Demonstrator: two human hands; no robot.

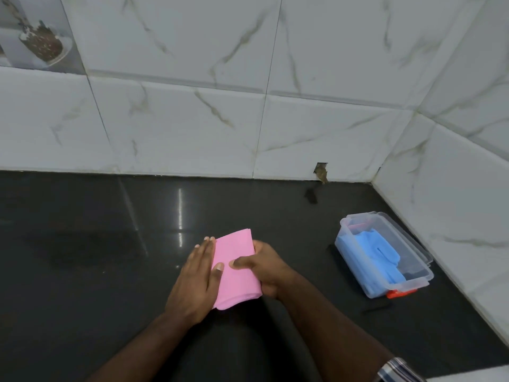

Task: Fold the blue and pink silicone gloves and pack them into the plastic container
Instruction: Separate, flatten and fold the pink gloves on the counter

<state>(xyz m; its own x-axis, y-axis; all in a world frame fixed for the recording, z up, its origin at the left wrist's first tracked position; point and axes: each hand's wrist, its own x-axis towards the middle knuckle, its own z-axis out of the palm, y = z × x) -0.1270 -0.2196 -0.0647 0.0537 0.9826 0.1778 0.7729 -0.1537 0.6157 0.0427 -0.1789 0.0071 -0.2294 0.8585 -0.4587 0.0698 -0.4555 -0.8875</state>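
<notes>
A folded pink glove [237, 271] lies as a flat rectangle on the black counter, low in the middle of the view. My left hand [197, 279] lies along its left edge with straight fingers and the thumb pressing on top. My right hand [264, 267] grips its right edge, thumb over the top and fingers curled underneath. The clear plastic container [413, 248] stands open to the right near the wall. Blue gloves [377, 253] lie folded inside it, with a bit of pink at the far end.
The black glossy counter [110, 257] runs back to a white marble-tiled wall [192, 128] and a side wall on the right. An orange-red latch [399, 293] sticks out at the container's near end. A small hole [321, 172] marks the wall's base.
</notes>
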